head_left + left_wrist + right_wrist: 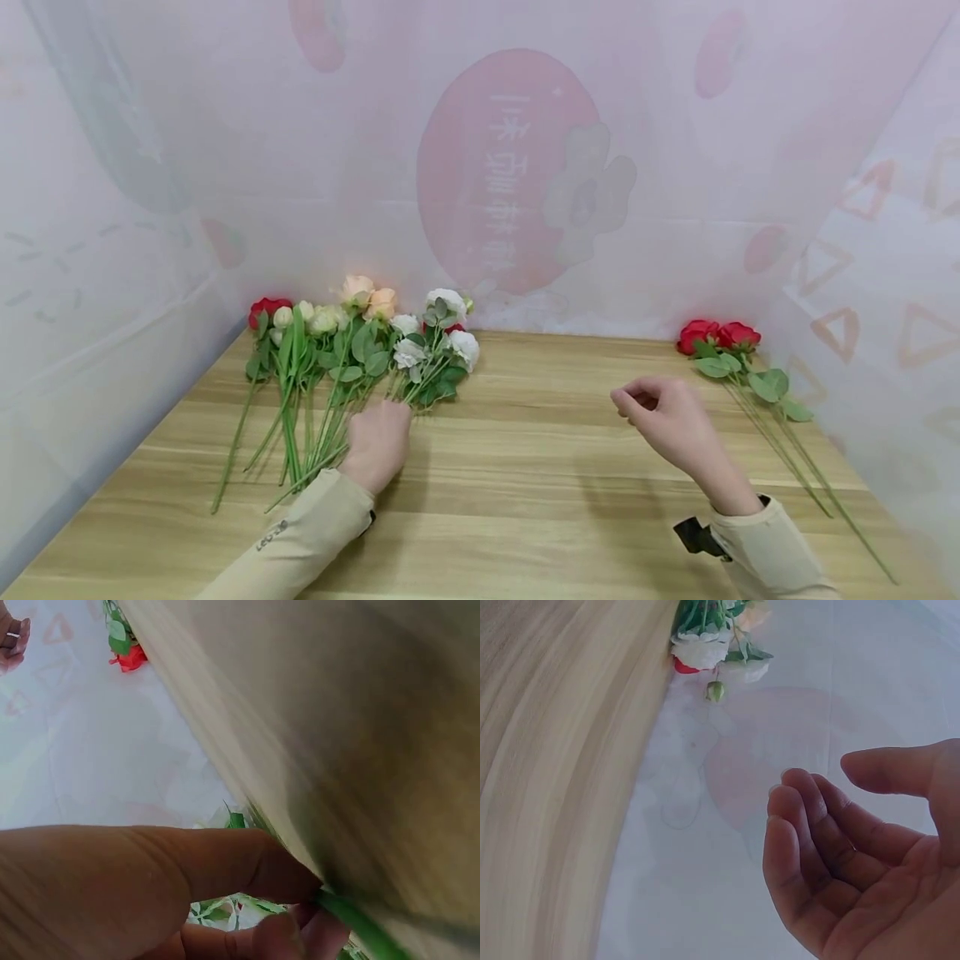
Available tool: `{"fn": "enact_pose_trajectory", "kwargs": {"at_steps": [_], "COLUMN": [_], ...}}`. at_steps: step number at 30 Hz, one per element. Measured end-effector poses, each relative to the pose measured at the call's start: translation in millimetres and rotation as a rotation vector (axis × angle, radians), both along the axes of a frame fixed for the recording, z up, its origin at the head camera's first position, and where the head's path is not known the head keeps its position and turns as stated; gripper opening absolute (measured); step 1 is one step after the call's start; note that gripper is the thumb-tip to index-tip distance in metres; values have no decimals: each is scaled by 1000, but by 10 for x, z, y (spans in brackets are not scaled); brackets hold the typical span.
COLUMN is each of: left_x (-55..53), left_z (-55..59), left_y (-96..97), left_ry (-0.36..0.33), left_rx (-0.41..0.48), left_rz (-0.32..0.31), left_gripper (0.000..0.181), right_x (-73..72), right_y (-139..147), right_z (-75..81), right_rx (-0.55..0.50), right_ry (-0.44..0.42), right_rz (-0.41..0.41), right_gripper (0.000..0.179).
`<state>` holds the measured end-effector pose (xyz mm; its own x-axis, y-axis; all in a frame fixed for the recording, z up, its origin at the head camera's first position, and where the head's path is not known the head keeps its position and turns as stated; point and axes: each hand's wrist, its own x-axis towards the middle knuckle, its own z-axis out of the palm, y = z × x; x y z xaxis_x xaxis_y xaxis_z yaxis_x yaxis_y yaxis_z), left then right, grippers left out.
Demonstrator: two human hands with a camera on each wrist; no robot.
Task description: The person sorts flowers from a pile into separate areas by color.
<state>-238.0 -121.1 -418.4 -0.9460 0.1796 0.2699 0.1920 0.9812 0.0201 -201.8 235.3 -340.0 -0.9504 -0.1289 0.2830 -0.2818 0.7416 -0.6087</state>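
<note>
My left hand [378, 446] is low over the table, beside a row of cut flowers at the left. Its thumb and finger pinch a green flower stem [361, 924] in the left wrist view; which bloom that stem belongs to is hidden. Just beyond the hand lie white flowers [463, 350] with green leaves, and peach roses [382, 303] are to their left. My right hand [671, 425] hovers above the right half of the table, fingers loosely bent. In the right wrist view nothing lies between its thumb and fingers. Two red roses [738, 336] are to its right.
A red rose [268, 310] and pale cream blooms [327, 320] lie at the far left, their stems toward me. The wooden table [517, 517] is bounded by printed cloth walls [360, 167] at the back and sides.
</note>
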Motion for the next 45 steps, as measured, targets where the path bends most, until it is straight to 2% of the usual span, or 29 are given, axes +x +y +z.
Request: {"fn": "enact_pose_trajectory", "kwargs": {"at_steps": [3, 7, 10, 19, 25, 31, 36, 45], "left_x": [-10, -62, -93, -62, -61, -69, -67, -52], "left_z": [28, 100, 151, 326, 435, 470, 506, 620], "left_y": [-32, -79, -96, -174, -237, -238, -248, -245], "left_ry": [-67, -238, -321, -376, -442, -477, -482, -590], "left_rx": [52, 166, 242, 452, 546, 598, 661, 835], "left_rz": [-17, -12, -15, -110, -190, -171, -196, -167], "left_gripper": [22, 18, 20, 49, 53, 38, 36, 26], "right_x": [-4, -6, -9, -16, 2, 0, -7, -5], "right_y": [-23, -36, -41, -64, -65, -76, -99, -119], "right_z": [-18, -29, -33, -73, -100, -114, -112, -120], "right_rx": [6, 10, 14, 18, 18, 30, 39, 46], "right_ry": [9, 18, 16, 12, 7, 15, 2, -5], "right_rz": [5, 3, 2, 24, 27, 24, 22, 27], "right_gripper": [16, 15, 14, 13, 13, 13, 13, 13]}}
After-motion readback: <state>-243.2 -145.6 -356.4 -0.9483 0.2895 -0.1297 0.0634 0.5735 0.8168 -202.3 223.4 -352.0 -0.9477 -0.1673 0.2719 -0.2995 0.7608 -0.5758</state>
